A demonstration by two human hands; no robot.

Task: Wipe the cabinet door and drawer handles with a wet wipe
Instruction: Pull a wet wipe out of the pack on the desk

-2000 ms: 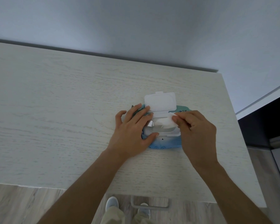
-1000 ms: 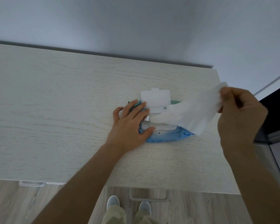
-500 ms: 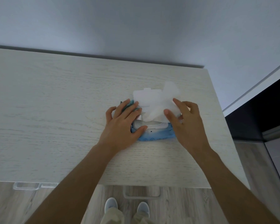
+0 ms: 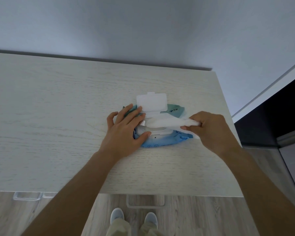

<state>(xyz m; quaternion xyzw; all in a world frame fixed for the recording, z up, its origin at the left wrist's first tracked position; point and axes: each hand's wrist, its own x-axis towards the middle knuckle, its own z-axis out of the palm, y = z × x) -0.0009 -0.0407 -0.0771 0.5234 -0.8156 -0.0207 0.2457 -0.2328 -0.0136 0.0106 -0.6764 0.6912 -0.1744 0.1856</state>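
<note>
The cabinet top (image 4: pixel 58 116) is pale cream with a fine wood-grain pattern, and the wall (image 4: pixel 143 28) behind it is a plain bluish grey. The wipes pack (image 4: pixel 162 142) is blue along its near side and teal at the far corner, with a white flip lid (image 4: pixel 151 101) and a white wipe (image 4: pixel 167 124). The floor (image 4: pixel 186 217) shows grey-brown wood planks, the shoes (image 4: pixel 117 217) are light grey-blue, the trousers (image 4: pixel 117 229) beige.

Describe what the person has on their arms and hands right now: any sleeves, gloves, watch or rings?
Both forearms are bare up to the frame edge; no sleeves show. The left hand and right hand wear no gloves, and no watch, bracelet or ring is visible. Nails look short and unpainted. Elsewhere only light trousers and pale shoes appear.
</note>
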